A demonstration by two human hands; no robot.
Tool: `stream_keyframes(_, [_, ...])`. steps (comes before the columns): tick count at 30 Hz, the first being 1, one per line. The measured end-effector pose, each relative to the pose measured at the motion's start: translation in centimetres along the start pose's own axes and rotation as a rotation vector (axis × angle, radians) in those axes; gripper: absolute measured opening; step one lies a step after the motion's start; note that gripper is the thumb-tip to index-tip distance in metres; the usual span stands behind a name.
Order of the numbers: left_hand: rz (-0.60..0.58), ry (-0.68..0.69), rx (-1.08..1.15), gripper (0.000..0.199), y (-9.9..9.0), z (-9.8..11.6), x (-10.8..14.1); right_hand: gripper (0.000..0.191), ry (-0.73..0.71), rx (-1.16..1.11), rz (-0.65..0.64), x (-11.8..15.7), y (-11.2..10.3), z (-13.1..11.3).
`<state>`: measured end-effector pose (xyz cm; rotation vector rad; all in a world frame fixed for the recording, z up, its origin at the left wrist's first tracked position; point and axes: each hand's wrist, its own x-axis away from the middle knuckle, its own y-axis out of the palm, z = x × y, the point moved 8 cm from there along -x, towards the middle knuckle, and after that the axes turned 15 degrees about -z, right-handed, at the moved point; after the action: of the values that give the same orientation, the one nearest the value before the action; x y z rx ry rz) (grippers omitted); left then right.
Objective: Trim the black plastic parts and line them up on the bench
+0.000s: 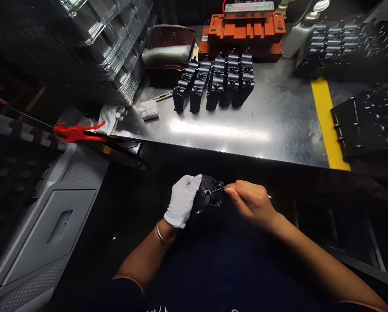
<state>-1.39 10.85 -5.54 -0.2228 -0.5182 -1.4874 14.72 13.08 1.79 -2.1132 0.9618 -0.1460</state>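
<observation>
My left hand (183, 200), in a white glove, is closed around a black moulded part (208, 195) with small bright metal spots and two knobs on its right side. It is held in front of my body, below the table edge. My bare right hand (252, 200) pinches a thin metal-tipped tool (218, 189), whose tip reaches the part between the knobs. A pale end shows behind that hand; the rest of the tool is hidden in the fingers. Several similar black parts (216, 82) stand in rows on the metal table (272, 117).
An orange fixture (246, 30) stands at the back of the table. To the left are a white block (148, 110), a red air gun (79, 132), stacked clear trays (115, 47) and a grey crate (50, 229). Yellow tape (328, 123) and more black parts (372, 121) lie right.
</observation>
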Motion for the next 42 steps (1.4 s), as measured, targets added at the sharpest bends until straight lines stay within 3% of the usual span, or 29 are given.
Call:
stream_keyframes(2, [0.019,0.026,-0.002,0.045,-0.3,0.1,0.0,0.024,0.024,-0.014,-0.037,-0.1,0.3,0.1])
stream_keyframes(9, [0.041,0.109,-0.004,0.036,-0.6,-0.3,0.3,0.038,0.097,-0.332,-0.343,-0.1,1.6,0.6])
stream_keyframes(13, [0.041,0.175,0.026,0.036,-0.2,-0.1,0.4,0.044,0.001,-0.545,-0.460,0.3,2.1,0.2])
stream_keyframes(16, [0.073,0.228,0.013,0.036,-0.3,0.4,0.4,0.042,-0.081,-0.520,-0.368,0.4,1.5,-0.1])
stream_keyframes(19, [0.096,0.231,-0.017,0.036,-0.4,0.5,0.4,0.040,-0.104,-0.202,-0.211,0.3,0.7,-0.5])
stream_keyframes(22, [0.095,0.216,-0.036,0.037,-0.4,0.3,0.5,0.047,-0.145,0.028,-0.194,0.1,0.9,-1.2])
stream_keyframes(26, [0.110,0.214,-0.036,0.039,-0.5,0.1,0.3,0.050,-0.214,0.030,-0.165,0.1,1.0,-1.4])
stream_keyframes(30, [0.199,0.227,0.134,0.040,-0.5,0.3,-0.5,0.038,-0.125,0.021,0.019,0.3,1.3,-0.8])
stream_keyframes(33, [0.182,0.261,0.306,0.037,1.3,1.4,-1.0,0.055,0.029,0.071,0.067,0.1,1.4,0.0])
stream_keyframes(35, [0.066,0.330,0.362,0.038,3.1,2.6,-1.2,0.053,0.173,0.043,0.118,-0.3,-0.7,1.6])
stream_keyframes(38, [-0.136,0.332,0.402,0.048,4.8,2.9,-1.3,0.047,0.465,0.043,0.281,-1.7,-7.8,6.2])
stream_keyframes(40, [-0.180,0.250,0.371,0.046,4.5,1.7,-1.5,0.048,0.652,0.177,0.382,-3.3,-13.4,9.9])
stream_keyframes(42, [-0.158,0.169,0.343,0.045,3.2,0.3,-1.6,0.049,0.863,0.308,0.387,-5.5,-17.7,14.0])
